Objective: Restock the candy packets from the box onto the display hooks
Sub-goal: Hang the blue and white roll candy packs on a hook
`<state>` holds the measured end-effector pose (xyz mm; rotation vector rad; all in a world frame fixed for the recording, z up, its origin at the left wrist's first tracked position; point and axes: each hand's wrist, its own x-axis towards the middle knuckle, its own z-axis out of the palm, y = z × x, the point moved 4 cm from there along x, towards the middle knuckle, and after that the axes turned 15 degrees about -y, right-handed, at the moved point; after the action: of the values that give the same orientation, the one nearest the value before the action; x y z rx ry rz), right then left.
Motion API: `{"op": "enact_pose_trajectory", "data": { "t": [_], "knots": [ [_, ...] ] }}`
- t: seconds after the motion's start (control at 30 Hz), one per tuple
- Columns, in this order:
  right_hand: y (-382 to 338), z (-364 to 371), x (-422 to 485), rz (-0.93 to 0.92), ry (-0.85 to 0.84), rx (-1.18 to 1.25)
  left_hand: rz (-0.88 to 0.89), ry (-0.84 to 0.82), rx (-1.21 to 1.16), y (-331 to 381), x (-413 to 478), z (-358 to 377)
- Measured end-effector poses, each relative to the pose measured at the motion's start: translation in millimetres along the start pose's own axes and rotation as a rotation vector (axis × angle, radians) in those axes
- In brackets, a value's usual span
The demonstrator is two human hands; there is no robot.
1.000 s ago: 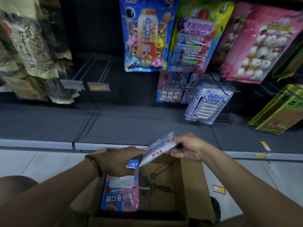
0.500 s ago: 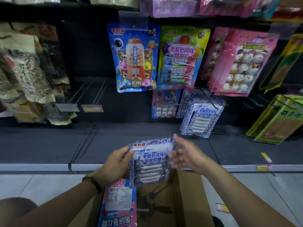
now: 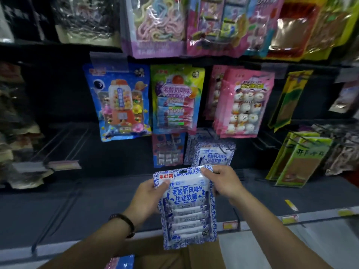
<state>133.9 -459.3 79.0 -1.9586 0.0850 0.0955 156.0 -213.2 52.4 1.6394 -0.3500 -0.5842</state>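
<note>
Currently: packet [image 3: 186, 206] is held upright, print toward the camera, centre frame, above the box [image 3: 204, 257] and just below-left of the hung stack [image 3: 213, 154] of the same blue-and-white kind. Left hand [image 3: 147, 199] pinches the upper left edge, thumb on the front and fingers behind. Right hand [image 3: 223, 183] has its fingers clamped over the top right corner. Both grips sit at the sides of the header, leaving the hang hole [image 3: 182, 171] at top centre uncovered, presumably so it can be sighted onto the hook. Of that hook only dark wire shows over the stack; I cannot make out its tip. Judgement: carry-to-hook step, packet not yet hung. The next move calls for lifting up and right, then threading the hole front-facing to match the stack. Risk: the soft header may fold and miss the tip.
</note>
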Motion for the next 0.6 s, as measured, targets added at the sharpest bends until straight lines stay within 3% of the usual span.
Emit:
{"op": "enact_pose_trajectory", "data": {
  "t": [0.37,0.6],
  "knots": [
    [85,-83,49,0.082,0.227,0.097,-0.014,0.031,0.184,20,129,64],
    [104,-119,66,0.084,0.423,0.205,0.085,0.064,0.02,30,185,99]
  ]
}}
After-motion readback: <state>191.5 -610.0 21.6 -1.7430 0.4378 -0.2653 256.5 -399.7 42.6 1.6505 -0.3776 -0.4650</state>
